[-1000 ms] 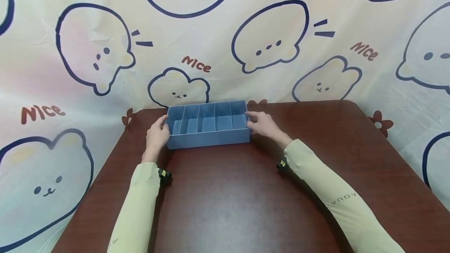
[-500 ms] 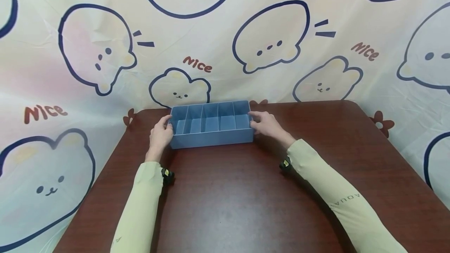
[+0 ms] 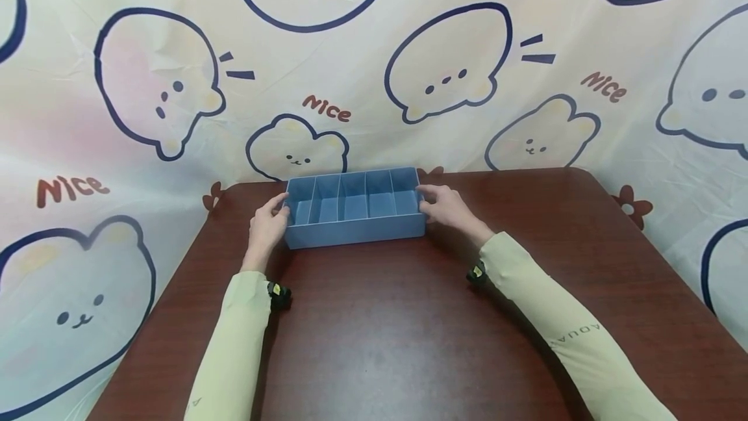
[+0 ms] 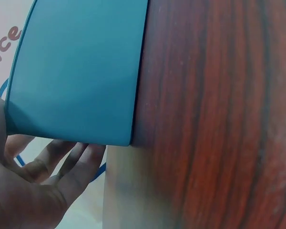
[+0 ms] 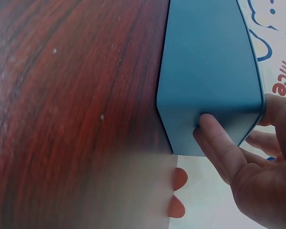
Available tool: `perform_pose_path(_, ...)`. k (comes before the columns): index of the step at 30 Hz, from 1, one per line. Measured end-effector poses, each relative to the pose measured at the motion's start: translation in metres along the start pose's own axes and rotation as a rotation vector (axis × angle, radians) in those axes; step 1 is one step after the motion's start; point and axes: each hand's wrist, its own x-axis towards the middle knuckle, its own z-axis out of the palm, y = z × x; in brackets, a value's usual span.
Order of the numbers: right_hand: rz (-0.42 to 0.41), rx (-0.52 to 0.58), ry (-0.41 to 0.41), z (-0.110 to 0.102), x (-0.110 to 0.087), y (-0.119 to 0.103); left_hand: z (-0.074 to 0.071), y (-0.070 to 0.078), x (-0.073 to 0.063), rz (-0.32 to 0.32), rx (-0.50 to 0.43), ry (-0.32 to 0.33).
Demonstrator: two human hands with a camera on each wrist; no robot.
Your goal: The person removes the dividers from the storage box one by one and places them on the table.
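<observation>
A blue open-topped box (image 3: 355,232) with several side-by-side compartments lies lengthwise near the back of the table. No contents show in its compartments. At the box's left end my left hand (image 3: 267,229) grips the end wall, its index finger and thumb at the rim. The right hand (image 3: 448,206) holds the opposite end, index finger at the rim and other fingers lower down. In the left wrist view, fingers (image 4: 81,164) touch the end wall from outside. The right wrist view shows fingertips (image 5: 210,125) against the other end wall.
The dark brown wooden table (image 3: 374,336) has rounded back corners. Right behind it hangs a pale cloth (image 3: 374,51) with cartoon bear prints, also along both sides. Small dark devices with yellow marks are strapped at both wrists.
The box has slid slightly to the right along the table, both hands travelling with it. Their hold at the two ends looks the same.
</observation>
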Motion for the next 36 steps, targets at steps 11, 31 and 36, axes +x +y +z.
perform_pose_path(11,-0.011,-0.001,-0.009,-0.007,-0.002,0.001,0.000,0.001,0.001,0.012,-0.011,-0.017)
perform_pose_path(31,-0.008,-0.016,-0.007,-0.017,-0.002,0.010,0.010,0.011,-0.002,0.025,0.009,-0.031)
perform_pose_path(36,0.005,0.004,-0.005,-0.020,-0.004,0.012,0.014,0.014,-0.002,0.018,0.010,-0.038)
